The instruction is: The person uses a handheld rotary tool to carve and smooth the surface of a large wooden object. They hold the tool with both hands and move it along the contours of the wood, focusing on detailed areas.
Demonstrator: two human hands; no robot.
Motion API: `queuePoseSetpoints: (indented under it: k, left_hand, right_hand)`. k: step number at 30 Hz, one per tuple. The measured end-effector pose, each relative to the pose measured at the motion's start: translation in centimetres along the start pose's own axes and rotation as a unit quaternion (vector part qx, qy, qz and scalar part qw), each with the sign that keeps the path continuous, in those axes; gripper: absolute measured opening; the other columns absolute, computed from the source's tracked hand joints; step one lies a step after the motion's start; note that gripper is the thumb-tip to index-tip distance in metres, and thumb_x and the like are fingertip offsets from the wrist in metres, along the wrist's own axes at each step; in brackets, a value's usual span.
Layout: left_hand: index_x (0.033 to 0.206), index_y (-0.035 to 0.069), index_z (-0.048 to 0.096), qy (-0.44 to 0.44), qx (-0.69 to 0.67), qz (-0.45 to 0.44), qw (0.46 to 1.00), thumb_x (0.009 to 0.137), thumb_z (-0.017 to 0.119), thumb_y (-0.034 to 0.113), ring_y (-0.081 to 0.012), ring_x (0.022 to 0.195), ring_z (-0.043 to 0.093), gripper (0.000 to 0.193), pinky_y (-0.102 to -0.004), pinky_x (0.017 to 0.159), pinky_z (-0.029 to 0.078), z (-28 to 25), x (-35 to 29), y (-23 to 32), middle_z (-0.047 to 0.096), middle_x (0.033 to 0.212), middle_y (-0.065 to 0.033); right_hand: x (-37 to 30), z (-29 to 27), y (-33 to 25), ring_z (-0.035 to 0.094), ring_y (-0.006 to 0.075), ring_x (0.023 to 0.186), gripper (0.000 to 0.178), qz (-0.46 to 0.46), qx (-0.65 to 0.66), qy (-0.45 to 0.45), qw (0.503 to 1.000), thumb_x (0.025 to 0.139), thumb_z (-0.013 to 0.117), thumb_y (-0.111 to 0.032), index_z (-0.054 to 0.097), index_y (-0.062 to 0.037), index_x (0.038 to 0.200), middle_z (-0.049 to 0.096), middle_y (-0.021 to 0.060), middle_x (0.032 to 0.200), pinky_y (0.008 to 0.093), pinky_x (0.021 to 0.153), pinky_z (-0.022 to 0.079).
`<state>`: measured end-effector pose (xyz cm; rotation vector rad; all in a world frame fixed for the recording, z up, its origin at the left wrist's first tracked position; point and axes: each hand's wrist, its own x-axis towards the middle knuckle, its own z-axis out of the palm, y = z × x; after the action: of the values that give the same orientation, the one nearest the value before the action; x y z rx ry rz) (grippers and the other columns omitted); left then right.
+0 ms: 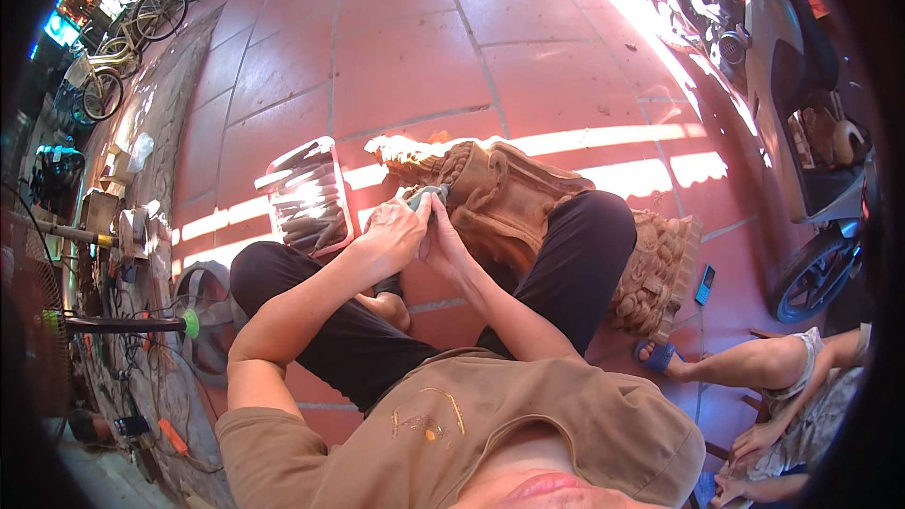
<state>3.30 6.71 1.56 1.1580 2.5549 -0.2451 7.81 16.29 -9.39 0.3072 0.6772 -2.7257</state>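
Down on the red tile floor (405, 57), a person sits with legs crossed and works on a big carved wooden piece (509, 198). The wood is light brown with many curls and bumps cut into it. It lies across the person's lap, under the right leg, and its far end sticks out toward the right.

The left hand (396, 231) is clenched around a small grey-green tool (429, 194). The tip of the tool touches the carved wood near its top left end. The right hand (443, 240) sits right beside the left hand, pressed against it and against the wood. Its fingers are curled, but what they hold is hidden, so I cannot tell its grip.

Just left of the hands, a tray of carving tools (306, 198) lies on the floor, full of long thin handles. A fan (193, 320) stands on the floor at the left. Bicycles (132, 28) lean at the far left corner. A motorbike (801, 132) is parked at the right edge. A small blue phone (704, 284) lies on the tiles near the wood's right end. Another person's foot in a blue sandal (655, 353) rests close by.
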Motion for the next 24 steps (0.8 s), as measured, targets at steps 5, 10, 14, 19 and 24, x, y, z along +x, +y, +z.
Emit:
queuePoseSetpoints:
  k: [5,10,14,19,24]
  left_hand:
    - [0.135,-0.003,0.034,-0.011,0.004,0.003,1.0,0.075,0.071,0.014,-0.0408,0.088,0.062,0.073,-0.0452,0.073,0.052,-0.54,0.19,0.34,0.057,0.096,-0.0307]
    - [0.136,-0.003,0.034,-0.022,0.022,0.0,1.0,0.075,0.073,0.017,-0.0404,0.088,0.062,0.076,-0.0446,0.073,0.052,-0.5,0.4,0.53,0.056,0.098,-0.031]
    - [0.136,-0.004,0.034,-0.022,0.026,-0.002,0.999,0.075,0.074,0.019,-0.04,0.089,0.062,0.076,-0.0444,0.073,0.052,-0.73,0.33,0.64,0.056,0.099,-0.0308]
    - [0.134,-0.004,0.036,-0.017,0.033,-0.001,0.999,0.075,0.074,0.019,-0.0399,0.09,0.062,0.074,-0.0446,0.073,0.052,-0.38,0.39,0.65,0.056,0.098,-0.0305]
    - [0.133,-0.005,0.036,-0.005,0.029,0.004,1.0,0.075,0.073,0.018,-0.0397,0.09,0.062,0.072,-0.0444,0.072,0.052,-0.13,0.35,0.56,0.057,0.097,-0.0302]
  right_hand:
    - [-0.03,-0.13,-0.1,0.057,0.0151,0.108,0.059,-0.012,0.005,0.001,1.0,0.09,0.041,-0.064,0.045,-0.0181,0.127,0.056,0.0006,0.121,0.0383,0.083,0.051]
    - [0.01,-0.16,-0.11,0.056,0.0154,0.11,0.057,-0.012,0.014,0.006,1.0,0.091,0.042,-0.063,0.044,-0.0189,0.126,0.055,0.001,0.123,0.038,0.083,0.052]
    - [0.02,-0.29,-0.11,0.056,0.0153,0.11,0.057,-0.009,0.01,0.006,1.0,0.09,0.042,-0.063,0.045,-0.019,0.125,0.055,0.001,0.123,0.0375,0.084,0.052]
    - [0.09,-0.59,0.03,0.056,0.0154,0.11,0.058,-0.011,0.002,0.005,1.0,0.089,0.044,-0.064,0.045,-0.0191,0.125,0.055,0.0008,0.123,0.0376,0.085,0.051]
    - [0.23,-0.61,0.17,0.057,0.0154,0.109,0.058,-0.013,0.013,0.01,1.0,0.088,0.045,-0.064,0.045,-0.0191,0.125,0.055,0.0007,0.123,0.0377,0.085,0.05]
